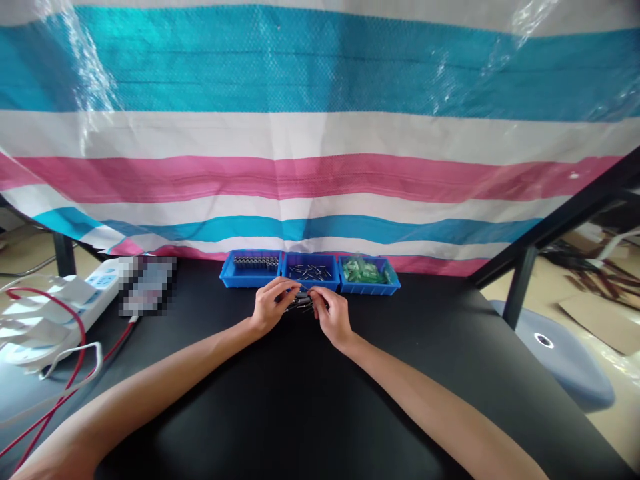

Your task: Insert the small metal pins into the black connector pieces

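My left hand (273, 305) and my right hand (333, 315) meet just in front of the middle blue bin (320, 285). Both have their fingers pinched together. Between the fingertips is a small cluster of dark and silvery metal parts (302, 301), too small to tell apart. Which piece each hand grips is hidden by the fingers. Thin dark metal pins or screws (311, 272) lie loose in the middle bin. The left blue bin (250, 281) holds rows of short dark cylinders (256, 262). Green plastic packets (364, 271) fill the right blue bin (373, 289).
On the left of the black table (280, 413) lie a white power strip (103, 283) with plugs, a red cable (83, 333) and a blurred-out device (149, 283). A striped plastic sheet (310, 133) hangs behind the bins. A grey stool (565, 360) stands at right.
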The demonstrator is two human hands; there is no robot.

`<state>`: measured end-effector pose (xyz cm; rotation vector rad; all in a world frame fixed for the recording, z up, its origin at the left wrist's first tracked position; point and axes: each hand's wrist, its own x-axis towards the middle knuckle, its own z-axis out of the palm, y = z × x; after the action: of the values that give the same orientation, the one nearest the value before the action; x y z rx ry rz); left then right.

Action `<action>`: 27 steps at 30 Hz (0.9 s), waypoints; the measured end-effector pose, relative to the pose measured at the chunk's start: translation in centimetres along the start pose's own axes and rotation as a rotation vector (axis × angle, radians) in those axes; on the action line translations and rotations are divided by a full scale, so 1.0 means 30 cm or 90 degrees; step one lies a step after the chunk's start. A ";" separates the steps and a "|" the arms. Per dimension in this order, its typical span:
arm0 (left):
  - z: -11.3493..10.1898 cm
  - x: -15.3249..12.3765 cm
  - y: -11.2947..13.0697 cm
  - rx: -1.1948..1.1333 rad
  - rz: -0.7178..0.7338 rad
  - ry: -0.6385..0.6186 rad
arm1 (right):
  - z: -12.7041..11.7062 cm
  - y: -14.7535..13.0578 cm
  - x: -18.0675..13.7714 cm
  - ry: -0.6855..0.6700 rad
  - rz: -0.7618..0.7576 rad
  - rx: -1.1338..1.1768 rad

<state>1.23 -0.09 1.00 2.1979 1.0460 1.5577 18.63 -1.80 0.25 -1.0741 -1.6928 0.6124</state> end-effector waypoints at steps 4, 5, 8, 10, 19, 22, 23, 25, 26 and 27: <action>0.000 0.001 0.000 0.001 0.000 -0.002 | 0.001 -0.001 0.001 0.006 -0.011 -0.004; 0.000 0.001 0.000 0.000 0.000 -0.003 | 0.001 -0.001 0.001 0.007 -0.013 -0.007; -0.001 0.003 0.002 -0.004 0.000 0.001 | 0.002 -0.002 0.003 -0.001 -0.013 -0.008; -0.002 0.005 0.005 -0.006 -0.003 0.005 | 0.003 -0.002 0.004 -0.012 -0.007 -0.003; 0.001 0.008 0.007 -0.003 -0.018 0.002 | 0.009 -0.003 0.002 -0.043 0.012 0.015; 0.003 0.006 0.005 -0.001 -0.015 0.008 | 0.008 -0.007 0.001 -0.048 0.004 0.018; 0.003 0.005 0.005 -0.002 -0.014 0.008 | 0.006 -0.010 0.001 -0.046 0.001 0.018; 0.004 0.004 0.005 -0.006 -0.011 0.008 | 0.004 -0.016 0.000 -0.038 0.000 0.019; 0.004 0.003 0.004 -0.007 -0.010 0.008 | 0.002 -0.019 -0.001 -0.035 0.000 0.019; 0.003 0.003 0.005 -0.007 -0.009 0.008 | 0.001 -0.022 -0.002 -0.032 0.000 0.019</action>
<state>1.39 -0.10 1.11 2.1714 1.0518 1.5691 18.37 -2.16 0.73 -1.0455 -1.7223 0.6670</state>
